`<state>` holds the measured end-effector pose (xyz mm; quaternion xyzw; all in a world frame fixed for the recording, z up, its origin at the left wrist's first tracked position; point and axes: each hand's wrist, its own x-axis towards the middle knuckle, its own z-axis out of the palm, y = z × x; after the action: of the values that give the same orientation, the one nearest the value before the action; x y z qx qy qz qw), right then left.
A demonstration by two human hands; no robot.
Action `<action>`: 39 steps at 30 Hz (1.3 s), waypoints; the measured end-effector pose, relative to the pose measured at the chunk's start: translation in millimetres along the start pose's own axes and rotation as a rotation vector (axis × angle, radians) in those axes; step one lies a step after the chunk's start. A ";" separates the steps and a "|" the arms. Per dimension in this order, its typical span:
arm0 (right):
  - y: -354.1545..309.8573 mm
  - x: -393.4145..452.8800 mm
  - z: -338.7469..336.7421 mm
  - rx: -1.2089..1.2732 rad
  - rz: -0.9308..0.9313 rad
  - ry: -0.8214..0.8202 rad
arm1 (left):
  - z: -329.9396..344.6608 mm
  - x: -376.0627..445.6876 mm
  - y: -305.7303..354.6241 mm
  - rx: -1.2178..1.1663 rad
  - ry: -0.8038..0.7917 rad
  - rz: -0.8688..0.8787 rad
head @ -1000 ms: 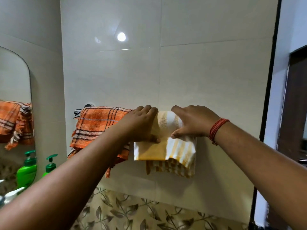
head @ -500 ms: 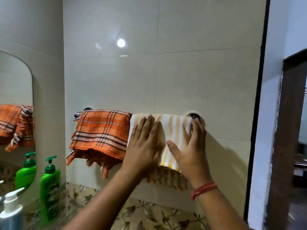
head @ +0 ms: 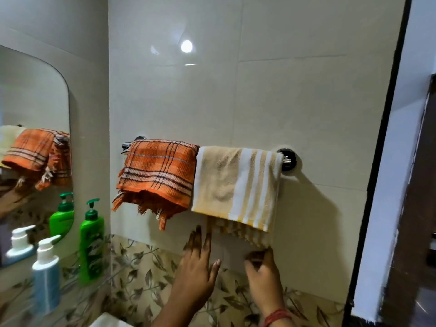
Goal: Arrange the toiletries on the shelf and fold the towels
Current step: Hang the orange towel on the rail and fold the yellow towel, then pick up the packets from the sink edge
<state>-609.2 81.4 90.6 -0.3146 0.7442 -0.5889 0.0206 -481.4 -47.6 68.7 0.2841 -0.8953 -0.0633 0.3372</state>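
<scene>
Left of the chrome towel rail (head: 286, 160) stand a blue pump bottle (head: 45, 274) and a green one (head: 91, 241). Over the rail hang a fringed orange plaid towel (head: 157, 172) and a ribbed yellow-striped towel (head: 237, 185), folded flat. Below it, left hand (head: 197, 265), fingers straight and together; right hand (head: 263, 271), fingers curled near the fringe, likely neatening

You can't follow the towel bar (head: 286, 158) along its length: the orange plaid towel (head: 157, 172) and the yellow striped towel (head: 236, 185) cover all but its ends. Both forearms are cut off by the bottom edge. Your right hand (head: 263, 272) is motion-blurred, so its fingers perhaps curl near the yellow towel's fringe, though contact can't be judged. The label on the green pump bottle (head: 90, 241) is smeared beyond reading.
</scene>
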 end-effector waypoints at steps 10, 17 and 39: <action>101.3 -58.2 92.1 -0.463 -0.013 -0.381 | 61.9 -130.7 -77.6 0.251 -0.310 -0.253; 145.5 -112.4 149.6 -0.734 -0.396 -0.737 | 73.8 -221.1 -91.9 0.379 -0.381 -0.481; 162.2 -225.1 226.7 -0.553 -0.902 -1.514 | 38.9 -379.8 -38.9 0.536 -0.429 -1.385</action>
<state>-409.9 14.1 -199.4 -0.8695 0.4536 0.0202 0.1945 -256.0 126.5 -188.6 0.8329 -0.5437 -0.0947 -0.0405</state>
